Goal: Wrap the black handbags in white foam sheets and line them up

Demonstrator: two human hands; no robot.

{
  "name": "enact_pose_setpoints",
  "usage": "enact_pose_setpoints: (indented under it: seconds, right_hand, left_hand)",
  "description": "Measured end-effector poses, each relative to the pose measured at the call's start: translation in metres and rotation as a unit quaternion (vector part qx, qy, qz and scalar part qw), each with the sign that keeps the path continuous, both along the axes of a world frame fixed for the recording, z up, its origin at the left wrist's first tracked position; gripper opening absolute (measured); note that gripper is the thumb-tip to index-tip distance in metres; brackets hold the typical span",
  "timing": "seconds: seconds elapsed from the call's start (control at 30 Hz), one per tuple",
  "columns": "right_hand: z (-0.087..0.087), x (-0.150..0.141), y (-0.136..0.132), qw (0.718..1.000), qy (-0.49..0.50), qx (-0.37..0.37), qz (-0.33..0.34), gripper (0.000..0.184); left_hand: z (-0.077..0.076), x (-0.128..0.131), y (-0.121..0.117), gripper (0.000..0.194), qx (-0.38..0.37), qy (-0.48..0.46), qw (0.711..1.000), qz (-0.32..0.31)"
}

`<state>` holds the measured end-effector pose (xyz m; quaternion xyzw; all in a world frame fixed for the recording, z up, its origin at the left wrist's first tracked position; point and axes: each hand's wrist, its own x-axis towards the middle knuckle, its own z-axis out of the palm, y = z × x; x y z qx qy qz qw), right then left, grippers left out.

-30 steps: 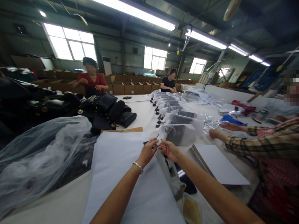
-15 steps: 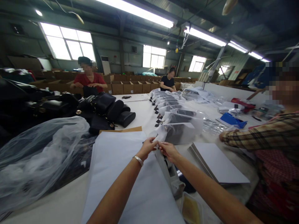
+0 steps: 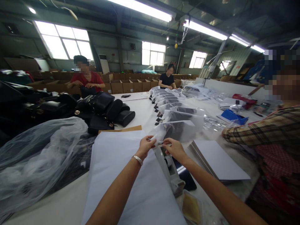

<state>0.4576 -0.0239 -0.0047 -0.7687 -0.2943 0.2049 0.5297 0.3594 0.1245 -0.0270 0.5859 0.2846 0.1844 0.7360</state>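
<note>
My left hand (image 3: pixel 145 147), with a silver bangle at the wrist, pinches a small thin white piece over the far right corner of a stack of large white paper sheets (image 3: pixel 117 165). Close by on the right, my right hand (image 3: pixel 175 150) has thumb and finger pressed together at a small shiny strip, perhaps tape; its kind is hard to make out. Just beyond both hands stands the nearest of several dark items in translucent white wrapping (image 3: pixel 179 129). A grey tape dispenser (image 3: pixel 175 179) sits below my right hand, beside the stack.
Black handbags (image 3: pixel 103 103) pile up at left behind crumpled clear plastic (image 3: pixel 47 156). At right lie white boards (image 3: pixel 217 159), a dark flat device (image 3: pixel 187 178) and a small tub (image 3: pixel 191 207). A co-worker's plaid sleeve (image 3: pixel 253 128) reaches in; two people work across the table.
My hands have moved apart slightly, the right one shifting to the right and uncovering more of the tape dispenser and dark device. The camera view has shifted a little.
</note>
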Motion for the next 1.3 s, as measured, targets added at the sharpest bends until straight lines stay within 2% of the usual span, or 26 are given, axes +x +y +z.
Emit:
enact_pose_setpoints:
  seconds: [0.13,0.3,0.47,0.6,0.73,0.83,0.97,1.3]
  right_hand:
    - [-0.001,0.004,-0.006,0.994,-0.107,0.009,-0.011,0.034]
    - [-0.009,0.007,0.004,0.992,-0.129,-0.006,0.0,0.023]
    - [-0.011,0.007,0.007,0.998,-0.066,-0.007,-0.003,0.018]
    - [-0.004,0.003,0.004,0.999,0.052,0.0,0.001,0.023]
    - [0.005,0.002,0.004,0.984,0.179,-0.001,0.02,0.019]
    - [0.01,0.004,0.006,0.971,0.238,-0.002,0.028,0.013]
    - [0.012,0.003,0.012,0.964,0.264,0.001,0.018,0.009]
    - [0.0,-0.007,0.031,0.97,0.24,0.038,-0.014,0.013]
  left_hand:
    - [0.004,-0.002,-0.002,0.032,-0.015,0.0,1.0,0.002]
    - [0.007,-0.003,-0.004,0.03,-0.031,-0.002,1.0,0.0]
    - [0.008,-0.002,-0.005,0.03,-0.046,-0.006,0.999,0.0]
    - [0.009,-0.001,-0.004,0.031,-0.063,-0.012,0.998,-0.001]
    - [0.008,-0.001,-0.002,0.031,-0.084,-0.022,0.996,0.002]
    - [0.006,-0.001,0.0,0.03,-0.099,-0.03,0.995,0.002]
    - [0.002,0.001,0.003,0.029,-0.12,-0.044,0.992,-0.003]
    - [-0.006,-0.001,0.0,0.027,-0.151,-0.064,0.986,-0.033]
